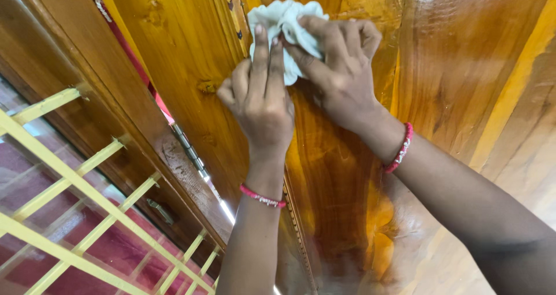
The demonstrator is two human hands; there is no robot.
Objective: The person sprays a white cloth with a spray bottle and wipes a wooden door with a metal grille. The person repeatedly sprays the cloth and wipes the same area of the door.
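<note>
A crumpled white cloth (285, 18) is pressed against a glossy varnished wooden door (191, 57). My right hand (339, 69) grips the cloth from the right, fingers curled over it. My left hand (260, 98) touches the cloth's lower left edge with two fingers stretched up along it and the other fingers curled. Both wrists wear red bead bracelets. Part of the cloth is hidden behind my fingers.
A dark wooden door frame (116, 115) with a metal hinge (191, 150) runs diagonally at the left. Beyond it stands a pale yellow metal grille (75, 185) over a reddish floor. More shiny wood panelling (486, 69) fills the right side.
</note>
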